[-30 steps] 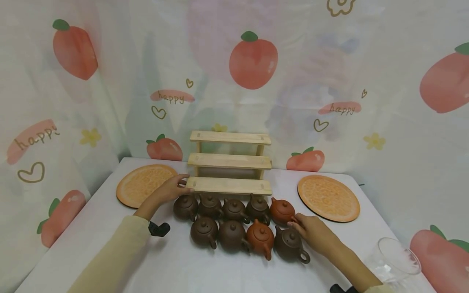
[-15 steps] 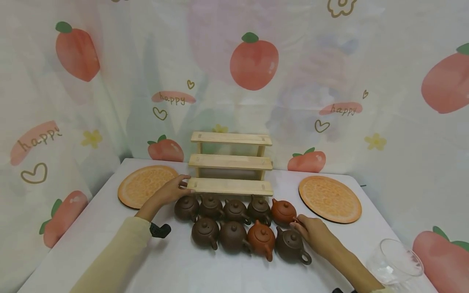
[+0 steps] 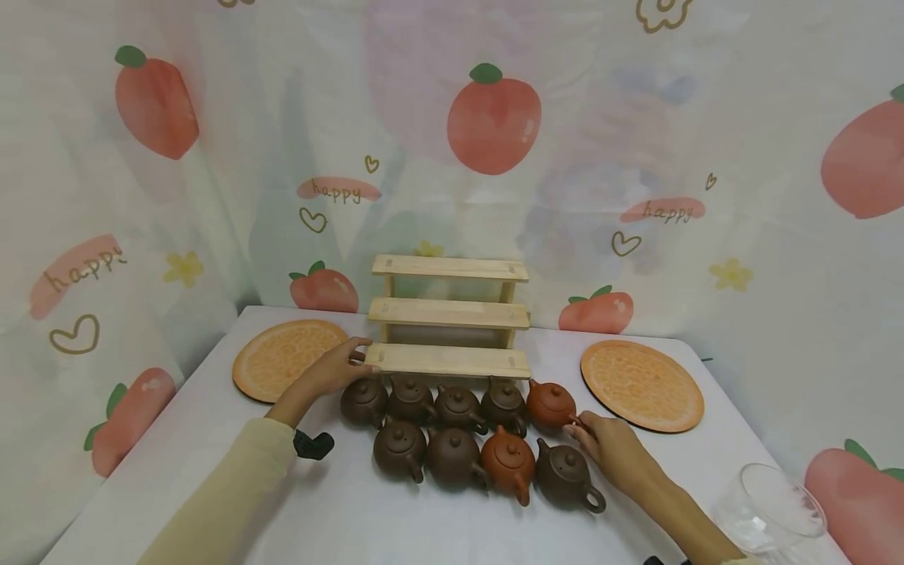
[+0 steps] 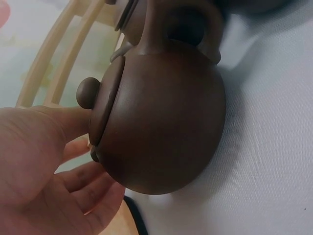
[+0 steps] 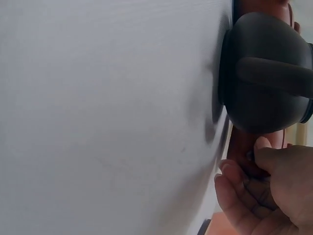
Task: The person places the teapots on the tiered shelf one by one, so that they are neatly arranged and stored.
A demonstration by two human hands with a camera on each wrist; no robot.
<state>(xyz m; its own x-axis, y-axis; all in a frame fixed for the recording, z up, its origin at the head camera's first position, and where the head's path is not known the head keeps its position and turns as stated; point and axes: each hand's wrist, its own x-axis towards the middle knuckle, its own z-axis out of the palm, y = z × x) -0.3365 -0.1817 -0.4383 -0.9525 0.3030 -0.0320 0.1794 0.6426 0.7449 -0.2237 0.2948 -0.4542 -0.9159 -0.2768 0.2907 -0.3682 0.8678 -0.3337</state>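
Observation:
My left hand point(image 3: 337, 367) holds the left end of the lowest step of a wooden tiered rack point(image 3: 448, 359), thumb at the front corner and index finger at the back. In the left wrist view its fingers pass behind a dark brown teapot point(image 4: 166, 117), which hides their tips. My right hand point(image 3: 614, 446) pinches the handle of a reddish-brown teapot point(image 3: 551, 405) at the right end of the back row. In the right wrist view a dark teapot point(image 5: 269, 107) partly covers this reddish one point(image 5: 242, 144). Both rows of teapots stand on the white table.
Another reddish teapot point(image 3: 508, 461) stands in the front row, among dark ones. Round orange-patterned mats lie at left point(image 3: 271, 377) and right point(image 3: 643, 384). A clear glass vessel point(image 3: 773, 510) stands near the front right, by my right forearm. A fruit-patterned cloth point(image 3: 452, 196) hangs behind the table.
The whole head view shifts slightly to the right. Both hands keep their places at the rack and at the reddish teapot, and the teapots have not moved.

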